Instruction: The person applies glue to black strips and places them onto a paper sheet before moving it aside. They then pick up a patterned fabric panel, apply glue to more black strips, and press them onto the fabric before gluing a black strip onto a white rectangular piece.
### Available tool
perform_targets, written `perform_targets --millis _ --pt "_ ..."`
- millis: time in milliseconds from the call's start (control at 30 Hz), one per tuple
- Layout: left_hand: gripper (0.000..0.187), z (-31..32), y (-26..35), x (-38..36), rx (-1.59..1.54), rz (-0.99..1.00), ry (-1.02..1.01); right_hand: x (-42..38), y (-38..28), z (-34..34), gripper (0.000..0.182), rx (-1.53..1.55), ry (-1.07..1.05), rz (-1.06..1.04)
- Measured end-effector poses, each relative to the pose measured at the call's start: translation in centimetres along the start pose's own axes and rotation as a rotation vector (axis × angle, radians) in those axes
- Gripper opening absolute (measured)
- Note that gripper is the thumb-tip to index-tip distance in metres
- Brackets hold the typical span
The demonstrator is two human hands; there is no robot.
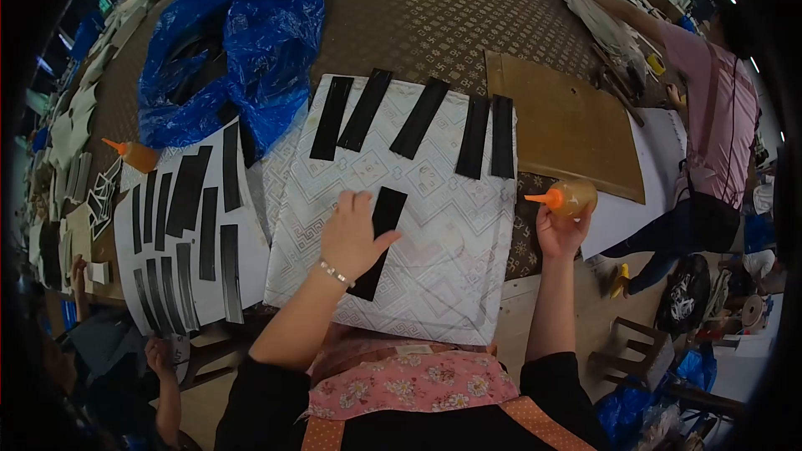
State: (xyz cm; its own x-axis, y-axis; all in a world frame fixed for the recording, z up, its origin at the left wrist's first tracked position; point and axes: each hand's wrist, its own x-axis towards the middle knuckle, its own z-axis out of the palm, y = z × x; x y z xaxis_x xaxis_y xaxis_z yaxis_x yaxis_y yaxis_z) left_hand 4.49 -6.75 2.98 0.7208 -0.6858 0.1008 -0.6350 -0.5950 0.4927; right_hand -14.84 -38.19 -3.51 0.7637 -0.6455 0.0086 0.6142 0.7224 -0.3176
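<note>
My left hand point(349, 238) lies over a black strip point(389, 210) on a white patterned board point(434, 284), its thumb stretched across the strip and its fingers spread. Part of that strip is hidden under the hand. In my right hand point(561, 234), held off the board's right edge, is a squeeze bottle point(576, 198) with amber contents, its orange nozzle pointing left. Along the far side of the board lie several more black strips point(420, 119), at slightly different angles.
To the left, a white sheet point(251, 242) carries several dark strips. A second squeeze bottle point(138, 155) lies beyond it, near a blue plastic bag point(280, 29). A brown panel point(564, 125) lies at the right. A person in a pink shirt point(710, 88) stands farther right.
</note>
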Motion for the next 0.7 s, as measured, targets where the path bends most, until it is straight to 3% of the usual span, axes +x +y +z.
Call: perform_targets --millis 133,267,333,467,533,567,633,700 --pt "0.064 -0.2 -1.5 -4.7 0.034 -0.073 0.021 -0.5 0.5 0.5 0.048 -0.068 -0.023 0.014" --pt "0.060 0.4 -2.8 -5.0 0.014 -0.007 -0.030 -0.9 0.7 0.2 0.048 -0.086 -0.043 -0.018" --pt "0.057 0.0 -2.3 -4.2 0.010 -0.139 -0.299 -1.4 0.7 0.1 0.050 -0.032 -0.024 -0.009" --pt "0.058 -0.3 -1.7 -4.8 -0.034 -0.247 -0.194 -3.6 1.6 0.8 0.051 -0.069 -0.089 0.063" --pt "0.059 -0.5 -1.9 -5.4 0.105 -0.134 0.006 -4.7 2.1 1.8 0.052 -0.087 -0.157 0.176" --pt "0.059 -0.5 -2.3 -5.5 0.107 -0.142 0.003 -5.1 2.4 2.0 0.052 -0.084 -0.154 0.184" --pt "0.060 -0.4 -3.4 -5.4 -0.016 -0.243 -0.210 -5.9 3.1 2.4 0.060 -0.149 -0.017 0.219" --pt "0.058 -0.6 -3.4 -5.9 0.007 -0.201 -0.121 -5.9 3.9 3.1 0.065 -0.187 -0.089 0.265"
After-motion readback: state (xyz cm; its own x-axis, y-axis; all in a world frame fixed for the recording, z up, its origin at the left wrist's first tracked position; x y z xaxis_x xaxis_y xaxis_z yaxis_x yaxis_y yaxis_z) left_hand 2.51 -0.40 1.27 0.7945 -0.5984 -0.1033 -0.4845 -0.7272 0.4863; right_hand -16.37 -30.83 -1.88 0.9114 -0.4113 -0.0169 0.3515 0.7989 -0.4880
